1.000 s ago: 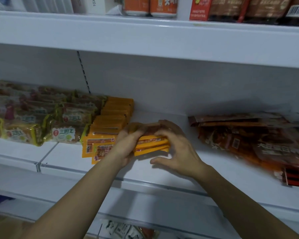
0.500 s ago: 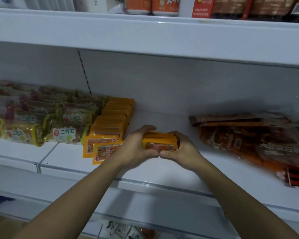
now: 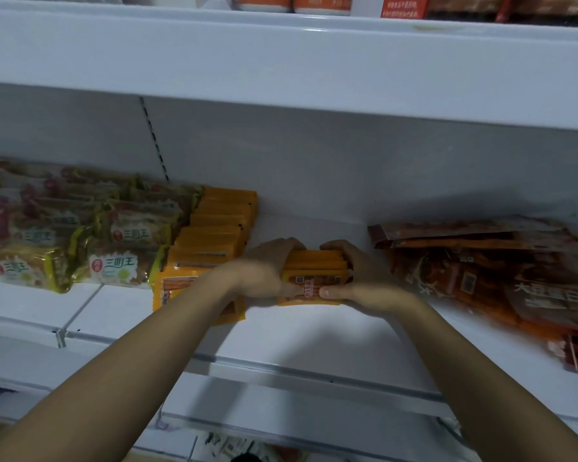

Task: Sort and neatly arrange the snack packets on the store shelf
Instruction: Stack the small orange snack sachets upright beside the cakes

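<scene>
On the white store shelf [image 3: 314, 341], rows of green-and-yellow wrapped snack packets [image 3: 114, 265] fill the far left, their printed labels facing out, and a file of orange packets [image 3: 214, 235] runs front to back just beside them, the front ones lying flat near the shelf lip. To the right of that file, a person's bare left hand [image 3: 261, 278] and right hand [image 3: 357, 281] press in from either side on a small stack of orange packets [image 3: 314, 275], fingers curled over its back edge and thumbs meeting on the label at its front; both hands are closed around the stack, which stands on the open middle of the shelf, close to the orange file but apart from it. Well off to the right, a loose heap of reddish-brown pouches [image 3: 481, 271] sprawls at mixed angles, some overhanging toward the front edge. Above, the upper shelf [image 3: 281, 61] carries orange tubs [image 3: 294, 3] and red and brown packs [image 3: 404, 5], only their bases in view
</scene>
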The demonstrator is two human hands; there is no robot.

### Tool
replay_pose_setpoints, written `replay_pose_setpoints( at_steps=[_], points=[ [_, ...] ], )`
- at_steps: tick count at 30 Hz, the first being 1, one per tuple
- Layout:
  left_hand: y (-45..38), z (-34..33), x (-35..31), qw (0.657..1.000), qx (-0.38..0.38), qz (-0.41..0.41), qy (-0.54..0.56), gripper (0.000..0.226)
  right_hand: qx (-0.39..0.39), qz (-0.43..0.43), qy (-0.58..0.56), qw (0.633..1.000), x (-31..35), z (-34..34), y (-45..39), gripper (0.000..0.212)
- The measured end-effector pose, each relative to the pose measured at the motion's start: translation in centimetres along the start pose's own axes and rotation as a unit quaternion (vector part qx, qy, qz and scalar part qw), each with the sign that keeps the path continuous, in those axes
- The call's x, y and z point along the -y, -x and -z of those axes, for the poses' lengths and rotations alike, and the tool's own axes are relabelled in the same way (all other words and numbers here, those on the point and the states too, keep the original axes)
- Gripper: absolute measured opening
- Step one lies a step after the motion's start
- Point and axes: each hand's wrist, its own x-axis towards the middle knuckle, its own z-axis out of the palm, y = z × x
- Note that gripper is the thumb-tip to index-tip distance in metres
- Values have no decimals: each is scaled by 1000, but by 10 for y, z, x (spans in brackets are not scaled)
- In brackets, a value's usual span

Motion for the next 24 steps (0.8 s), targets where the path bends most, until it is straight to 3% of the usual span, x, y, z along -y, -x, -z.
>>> replay_pose_setpoints(
  at_steps=[7,12,16,18,24],
  points=[
    [-9,2,6,999,29,-10,-35,72,-31,29,27,999,-8,1,-3,67],
    [-24,26,28,991,-102,-10,-87,78,-122,79,78,986,8,-4,-58,61],
    [-29,32,46,954,-158,29,-254,52,-177,80,82,978,5,-4,-117,68],
    [-26,27,43,949,-134,26,-284,42,-186,70,74,977,2,-4,-137,68],
    [-36,12,33,959,10,19,-283,46,-213,61,50,974,-3,-12,-162,70]
  ],
)
